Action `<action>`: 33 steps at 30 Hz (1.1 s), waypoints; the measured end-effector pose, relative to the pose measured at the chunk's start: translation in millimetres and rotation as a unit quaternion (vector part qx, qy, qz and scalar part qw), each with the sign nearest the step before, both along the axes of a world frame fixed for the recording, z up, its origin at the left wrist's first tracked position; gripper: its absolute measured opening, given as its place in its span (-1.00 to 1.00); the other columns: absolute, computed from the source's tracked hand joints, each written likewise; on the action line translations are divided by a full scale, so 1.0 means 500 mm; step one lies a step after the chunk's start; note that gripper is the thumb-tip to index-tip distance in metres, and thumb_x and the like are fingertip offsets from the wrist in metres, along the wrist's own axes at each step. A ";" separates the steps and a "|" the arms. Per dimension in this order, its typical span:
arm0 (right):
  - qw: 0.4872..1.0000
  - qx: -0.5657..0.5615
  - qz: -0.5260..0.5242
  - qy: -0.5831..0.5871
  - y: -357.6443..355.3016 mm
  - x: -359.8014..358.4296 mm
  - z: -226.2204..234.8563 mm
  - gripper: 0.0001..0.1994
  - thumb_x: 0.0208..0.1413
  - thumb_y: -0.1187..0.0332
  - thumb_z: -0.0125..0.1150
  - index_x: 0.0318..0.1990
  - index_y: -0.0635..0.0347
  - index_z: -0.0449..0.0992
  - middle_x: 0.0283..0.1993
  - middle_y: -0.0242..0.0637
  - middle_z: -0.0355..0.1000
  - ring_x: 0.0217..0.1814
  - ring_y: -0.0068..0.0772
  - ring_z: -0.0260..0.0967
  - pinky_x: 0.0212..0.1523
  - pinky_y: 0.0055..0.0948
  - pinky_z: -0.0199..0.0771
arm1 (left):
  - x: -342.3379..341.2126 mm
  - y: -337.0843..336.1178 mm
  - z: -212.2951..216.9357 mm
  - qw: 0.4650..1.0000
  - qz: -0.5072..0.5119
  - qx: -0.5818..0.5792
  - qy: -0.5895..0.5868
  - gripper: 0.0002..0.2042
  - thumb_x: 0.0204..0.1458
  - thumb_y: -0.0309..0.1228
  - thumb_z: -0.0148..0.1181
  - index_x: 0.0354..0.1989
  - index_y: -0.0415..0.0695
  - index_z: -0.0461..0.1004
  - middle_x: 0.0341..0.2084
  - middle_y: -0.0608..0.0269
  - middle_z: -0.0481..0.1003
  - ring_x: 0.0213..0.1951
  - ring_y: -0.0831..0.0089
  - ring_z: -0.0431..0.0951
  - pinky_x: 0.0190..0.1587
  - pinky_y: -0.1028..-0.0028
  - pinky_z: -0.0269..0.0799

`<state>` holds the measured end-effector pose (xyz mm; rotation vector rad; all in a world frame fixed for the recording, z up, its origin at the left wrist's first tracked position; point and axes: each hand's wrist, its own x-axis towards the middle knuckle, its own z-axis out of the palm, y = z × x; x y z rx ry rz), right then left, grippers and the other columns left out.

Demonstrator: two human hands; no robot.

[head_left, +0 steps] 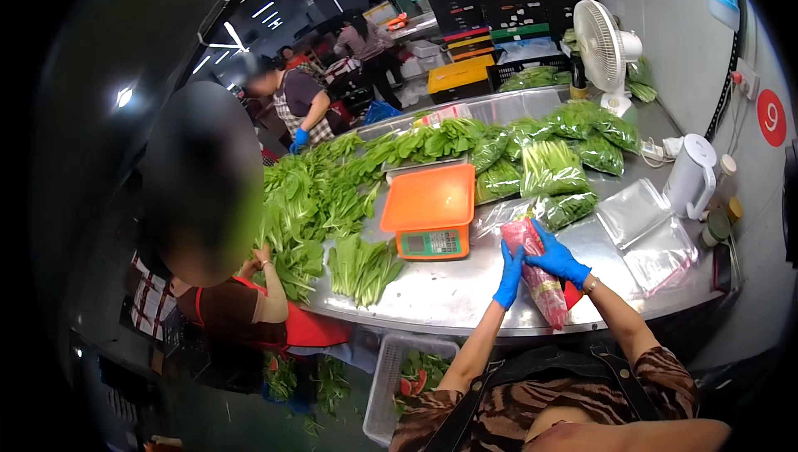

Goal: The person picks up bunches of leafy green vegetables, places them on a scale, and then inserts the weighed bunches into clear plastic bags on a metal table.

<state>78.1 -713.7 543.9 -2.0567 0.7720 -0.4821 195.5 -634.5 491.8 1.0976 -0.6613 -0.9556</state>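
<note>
While the left hand (509, 276) closes around the red bag (536, 273), the right hand (555, 257) grips its top. Both wear blue gloves beside the orange scale (429, 209).

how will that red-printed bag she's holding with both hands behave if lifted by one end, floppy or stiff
Probably floppy: the red-printed bag looks like thin film, held by both the left hand and the right hand. Likely light, if it holds leafy greens like the filled bags of greens nearby. Its glossy film may be slippery, more so on the shiny steel table.
</note>
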 end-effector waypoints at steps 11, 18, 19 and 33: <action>0.983 -0.043 0.034 0.175 0.023 -0.013 0.005 -0.06 -0.28 0.00 0.22 0.25 -0.15 -0.26 0.09 0.15 0.04 0.05 0.13 0.14 0.02 -0.23 0.22 | -0.037 0.008 0.003 0.943 -0.147 0.020 0.298 -0.24 -0.11 0.22 -0.15 0.16 -0.08 0.00 0.09 0.12 0.11 0.03 0.20 0.24 0.04 0.15 0.17; 0.984 -0.027 -0.032 0.175 0.008 -0.042 -0.001 -0.07 -0.31 -0.04 0.20 0.24 -0.17 -0.22 0.14 0.15 -0.01 -0.03 0.19 0.21 -0.05 -0.16 0.28 | -0.072 0.109 0.002 0.893 -0.251 0.156 0.339 -0.32 -0.03 0.17 -0.26 0.16 -0.06 -0.02 0.07 0.17 0.13 0.07 0.25 0.18 0.09 0.24 0.11; 0.983 -0.024 -0.041 0.176 0.009 -0.039 0.015 -0.07 -0.31 -0.04 0.20 0.24 -0.16 -0.21 0.14 0.14 -0.02 -0.03 0.19 0.21 -0.05 -0.16 0.28 | -0.068 0.109 0.011 0.902 -0.195 0.142 0.358 -0.31 -0.03 0.18 -0.26 0.17 -0.06 -0.02 0.06 0.17 0.13 0.06 0.27 0.19 0.09 0.25 0.11; 0.990 -0.096 -0.066 0.075 -0.007 -0.002 -0.044 -0.13 -0.22 0.04 0.16 0.24 -0.08 -0.21 0.19 0.09 -0.07 0.05 0.15 0.15 -0.03 -0.20 0.26 | -0.003 0.084 -0.114 0.980 -0.068 0.035 0.181 -0.27 -0.04 0.18 -0.30 0.22 -0.03 -0.20 0.19 0.12 -0.08 0.18 0.17 0.00 0.17 0.20 -0.09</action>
